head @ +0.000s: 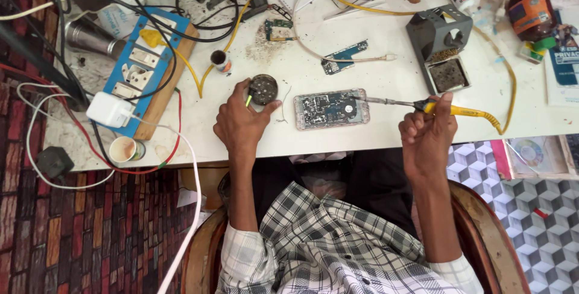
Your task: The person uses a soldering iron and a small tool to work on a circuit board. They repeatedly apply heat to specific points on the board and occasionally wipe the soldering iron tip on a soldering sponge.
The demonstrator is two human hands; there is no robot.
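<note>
The right hand (427, 132) has its grip clenched around the yellow handle of a soldering iron (422, 106), whose metal shaft reaches left from the fist so the tip rests at the right edge of an opened phone (330, 109) lying flat on the white table (386, 77). The left hand (240, 124) sits just left of the phone, fingers closed on a small round dark tin (263, 89) and a thin green-tipped tool. Behind the phone lies a loose blue circuit board (344, 56), and a grey iron stand (439, 36) sits well beyond the right hand.
</note>
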